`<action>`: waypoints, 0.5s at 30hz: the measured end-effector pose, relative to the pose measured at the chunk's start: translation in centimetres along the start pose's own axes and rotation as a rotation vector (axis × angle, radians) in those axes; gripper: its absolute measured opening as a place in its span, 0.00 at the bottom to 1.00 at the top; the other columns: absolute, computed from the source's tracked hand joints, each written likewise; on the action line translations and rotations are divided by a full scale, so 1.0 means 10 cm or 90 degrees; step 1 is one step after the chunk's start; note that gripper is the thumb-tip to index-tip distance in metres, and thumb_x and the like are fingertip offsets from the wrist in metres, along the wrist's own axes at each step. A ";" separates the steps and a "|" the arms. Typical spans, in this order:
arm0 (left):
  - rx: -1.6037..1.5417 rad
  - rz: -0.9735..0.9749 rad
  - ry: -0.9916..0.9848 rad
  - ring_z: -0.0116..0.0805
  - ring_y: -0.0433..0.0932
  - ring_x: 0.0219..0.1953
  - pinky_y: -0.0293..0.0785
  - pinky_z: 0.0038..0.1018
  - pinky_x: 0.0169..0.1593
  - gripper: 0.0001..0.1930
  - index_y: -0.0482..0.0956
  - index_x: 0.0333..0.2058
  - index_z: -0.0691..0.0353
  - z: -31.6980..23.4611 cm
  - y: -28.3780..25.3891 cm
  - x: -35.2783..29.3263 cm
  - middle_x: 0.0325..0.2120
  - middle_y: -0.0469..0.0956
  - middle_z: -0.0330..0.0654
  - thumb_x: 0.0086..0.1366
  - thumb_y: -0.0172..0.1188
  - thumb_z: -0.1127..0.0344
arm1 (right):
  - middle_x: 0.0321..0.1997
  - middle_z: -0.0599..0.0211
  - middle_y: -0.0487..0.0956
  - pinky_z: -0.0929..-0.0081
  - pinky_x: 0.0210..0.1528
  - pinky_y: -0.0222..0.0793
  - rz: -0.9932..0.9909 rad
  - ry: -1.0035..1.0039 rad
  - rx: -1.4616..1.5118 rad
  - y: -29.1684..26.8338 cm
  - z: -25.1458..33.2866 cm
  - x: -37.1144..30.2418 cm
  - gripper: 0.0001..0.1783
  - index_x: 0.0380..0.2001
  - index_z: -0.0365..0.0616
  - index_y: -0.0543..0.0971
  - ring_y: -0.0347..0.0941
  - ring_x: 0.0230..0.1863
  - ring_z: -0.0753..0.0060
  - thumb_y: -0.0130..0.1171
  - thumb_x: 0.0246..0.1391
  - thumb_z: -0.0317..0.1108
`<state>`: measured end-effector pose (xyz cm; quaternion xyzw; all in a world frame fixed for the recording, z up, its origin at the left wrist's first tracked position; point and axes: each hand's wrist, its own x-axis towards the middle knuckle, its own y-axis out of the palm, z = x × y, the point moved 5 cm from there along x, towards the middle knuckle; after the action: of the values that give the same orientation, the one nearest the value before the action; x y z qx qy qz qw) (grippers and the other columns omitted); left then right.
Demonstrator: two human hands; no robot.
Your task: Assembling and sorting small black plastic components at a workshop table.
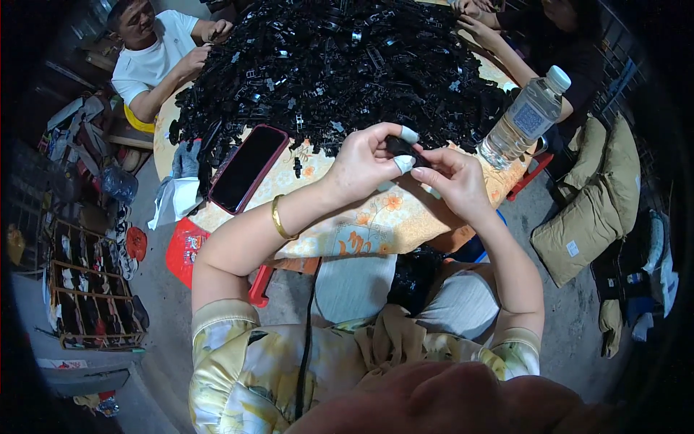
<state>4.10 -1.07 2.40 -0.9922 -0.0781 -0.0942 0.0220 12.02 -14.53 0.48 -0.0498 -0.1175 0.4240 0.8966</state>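
near the pile of black parts (340, 72), the left hand (361, 165) and right hand (460, 181) both pinch a black piece (400, 147).

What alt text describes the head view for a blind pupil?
A person's left hand and right hand meet at a small black piece over a floral, pale-yellow tablecloth, before a wide heap of small black parts. A flat, dark-screened phone lies left; a clear, pale-capped plastic bottle stands right.
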 end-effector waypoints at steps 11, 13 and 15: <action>0.973 -0.081 0.291 0.47 0.70 0.46 0.68 0.34 0.52 0.17 0.75 0.46 0.60 -0.29 -1.01 1.07 0.45 0.74 0.45 0.55 0.53 0.76 | 0.29 0.61 0.77 0.73 0.30 0.70 -0.047 -0.240 -0.461 -0.07 0.20 0.01 0.13 0.33 0.39 0.80 0.74 0.27 0.66 0.63 0.46 0.36; 0.979 -0.012 0.247 0.46 0.70 0.46 0.68 0.35 0.52 0.18 0.75 0.46 0.59 -0.23 -1.08 1.26 0.44 0.74 0.45 0.55 0.53 0.76 | 0.30 0.61 0.75 0.70 0.31 0.70 -0.137 -0.275 -0.549 -0.11 0.16 0.07 0.12 0.33 0.41 0.80 0.74 0.28 0.62 0.63 0.46 0.35; 1.070 0.101 0.098 0.46 0.70 0.46 0.69 0.36 0.51 0.18 0.75 0.47 0.57 -0.15 -1.08 1.39 0.43 0.74 0.45 0.55 0.54 0.75 | 0.30 0.62 0.75 0.70 0.31 0.70 -0.151 -0.296 -0.562 -0.10 0.07 0.12 0.11 0.32 0.42 0.80 0.74 0.29 0.61 0.63 0.46 0.35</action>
<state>15.56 11.61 6.84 -0.6391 -0.0510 -0.0706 0.7642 13.38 -14.24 1.53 -0.3143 -0.4862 0.2290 0.7826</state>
